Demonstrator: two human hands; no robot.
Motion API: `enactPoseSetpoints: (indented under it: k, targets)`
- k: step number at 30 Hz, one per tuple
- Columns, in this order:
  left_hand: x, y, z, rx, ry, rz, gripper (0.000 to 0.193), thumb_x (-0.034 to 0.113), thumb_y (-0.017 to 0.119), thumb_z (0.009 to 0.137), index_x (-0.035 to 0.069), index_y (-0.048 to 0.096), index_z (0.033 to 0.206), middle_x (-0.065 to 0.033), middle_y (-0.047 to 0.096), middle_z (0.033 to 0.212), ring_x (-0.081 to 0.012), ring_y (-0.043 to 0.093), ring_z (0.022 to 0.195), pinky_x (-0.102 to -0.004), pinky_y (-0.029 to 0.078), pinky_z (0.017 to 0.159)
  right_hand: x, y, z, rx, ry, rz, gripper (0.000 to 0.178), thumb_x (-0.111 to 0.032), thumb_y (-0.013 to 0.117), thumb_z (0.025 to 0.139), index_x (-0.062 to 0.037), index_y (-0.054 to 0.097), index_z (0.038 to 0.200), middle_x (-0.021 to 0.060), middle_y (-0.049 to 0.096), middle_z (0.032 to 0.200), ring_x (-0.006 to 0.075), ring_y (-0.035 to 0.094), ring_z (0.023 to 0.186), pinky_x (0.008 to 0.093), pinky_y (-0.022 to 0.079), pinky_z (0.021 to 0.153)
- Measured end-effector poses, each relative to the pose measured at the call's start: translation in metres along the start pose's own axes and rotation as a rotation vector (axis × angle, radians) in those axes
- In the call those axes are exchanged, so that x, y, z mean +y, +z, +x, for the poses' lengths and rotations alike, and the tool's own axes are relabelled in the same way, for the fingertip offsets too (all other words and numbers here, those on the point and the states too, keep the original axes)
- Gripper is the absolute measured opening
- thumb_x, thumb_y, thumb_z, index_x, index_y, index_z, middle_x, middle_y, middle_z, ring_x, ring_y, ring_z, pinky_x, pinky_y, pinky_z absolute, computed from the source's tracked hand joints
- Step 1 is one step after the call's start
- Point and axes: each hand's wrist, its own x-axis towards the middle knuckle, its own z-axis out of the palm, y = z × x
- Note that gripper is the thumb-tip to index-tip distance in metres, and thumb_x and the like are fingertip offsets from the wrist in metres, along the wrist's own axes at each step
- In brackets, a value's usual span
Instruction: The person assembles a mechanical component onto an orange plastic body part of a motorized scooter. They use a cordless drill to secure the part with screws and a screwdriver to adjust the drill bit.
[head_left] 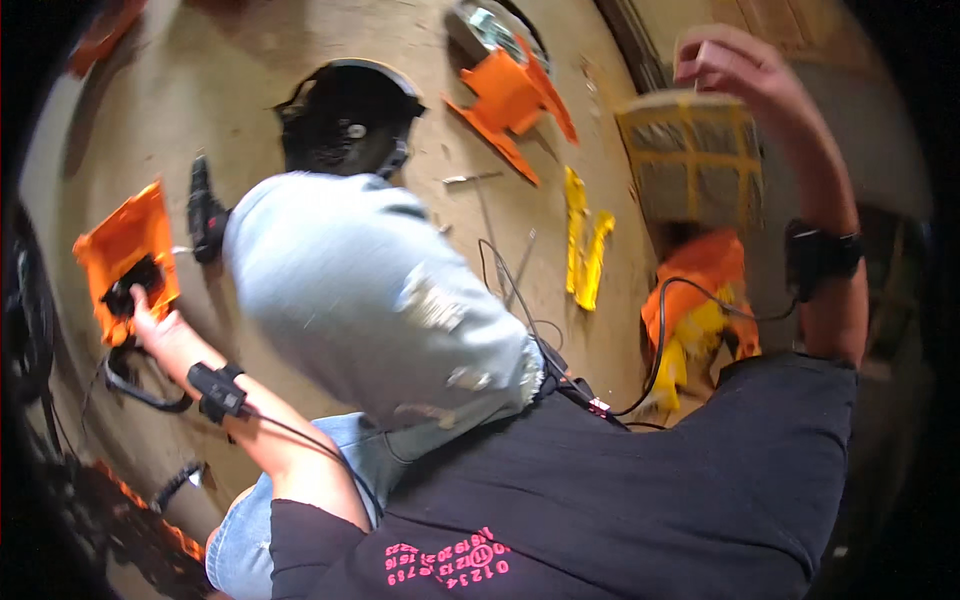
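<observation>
My left hand (pixel 148 312) reaches down to the floor at the left and grips an orange plastic housing part (pixel 122 245) by its dark lower end. My right hand (pixel 728 62) is raised at the upper right, fingers closed on the top edge of a dusty yellow-framed filter panel (pixel 690 155), which it holds upright. A black band with a cable sits on each wrist. My raised knee in light torn jeans (pixel 370 300) fills the middle of the view.
On the concrete floor lie a black round fan-like part (pixel 345 120), an orange cover (pixel 510 95) by a metal disc, yellow strips (pixel 585 240), a dark tool (pixel 205 215), a thin metal rod (pixel 470 180) and orange-yellow parts (pixel 700 300) under the filter.
</observation>
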Motion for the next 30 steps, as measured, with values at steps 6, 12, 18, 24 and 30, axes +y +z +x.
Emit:
enactPoseSetpoints:
  k: [6, 12, 18, 24, 30]
  targets:
    - [-0.019, -0.008, 0.010, -0.022, -0.155, 0.198, 0.047, 0.022, 0.067, 0.090, 0.004, 0.052, 0.131, -0.0086, 0.061, 0.125, -0.0268, 0.061, 0.106, -0.0436, 0.052, 0.090, 0.199, 0.106, -0.204, -0.333, 0.642, -0.045, 0.039, -0.031, 0.061, 0.092, -0.0017, 0.064, 0.117, 0.0102, 0.069, 0.108, 0.0199, 0.063, 0.101, 0.0335, 0.048, 0.090]
    - [0.006, 0.006, 0.008, -0.016, -0.213, 0.406, 0.046, 0.022, 0.066, 0.090, 0.004, 0.052, 0.130, -0.0089, 0.061, 0.125, -0.0268, 0.061, 0.107, -0.0437, 0.052, 0.091, 0.262, 0.252, -0.287, -0.455, 0.763, 0.187, 0.041, -0.032, 0.059, 0.093, -0.0030, 0.062, 0.122, 0.0133, 0.066, 0.118, 0.0248, 0.060, 0.111, 0.0355, 0.046, 0.096]
    - [0.016, 0.021, 0.000, -0.036, -0.300, 0.542, 0.046, 0.022, 0.066, 0.090, 0.004, 0.052, 0.130, -0.0092, 0.061, 0.125, -0.0269, 0.061, 0.107, -0.0438, 0.051, 0.092, 0.271, 0.328, -0.349, -0.212, 0.964, 0.642, 0.035, -0.030, 0.058, 0.094, -0.0047, 0.064, 0.118, 0.0039, 0.067, 0.100, 0.0141, 0.061, 0.092, 0.0305, 0.050, 0.076]
    - [0.025, 0.031, -0.001, -0.091, -0.383, 0.620, 0.045, 0.022, 0.065, 0.090, 0.003, 0.053, 0.129, -0.0095, 0.062, 0.124, -0.0270, 0.061, 0.108, -0.0439, 0.051, 0.093, 0.248, 0.440, -0.472, 0.074, 1.174, 0.996, 0.028, -0.027, 0.059, 0.094, -0.0050, 0.065, 0.110, 0.0003, 0.066, 0.088, 0.0115, 0.061, 0.079, 0.0270, 0.049, 0.070]
    - [0.037, 0.030, 0.002, -0.122, -0.390, 0.737, 0.044, 0.022, 0.065, 0.090, 0.003, 0.053, 0.129, -0.0099, 0.062, 0.124, -0.0271, 0.060, 0.109, -0.0440, 0.051, 0.093, 0.202, 0.551, -0.507, -0.211, 1.081, 0.298, 0.032, -0.024, 0.065, 0.083, -0.0047, 0.068, 0.108, 0.0109, 0.070, 0.100, 0.0244, 0.066, 0.087, 0.0349, 0.050, 0.078]
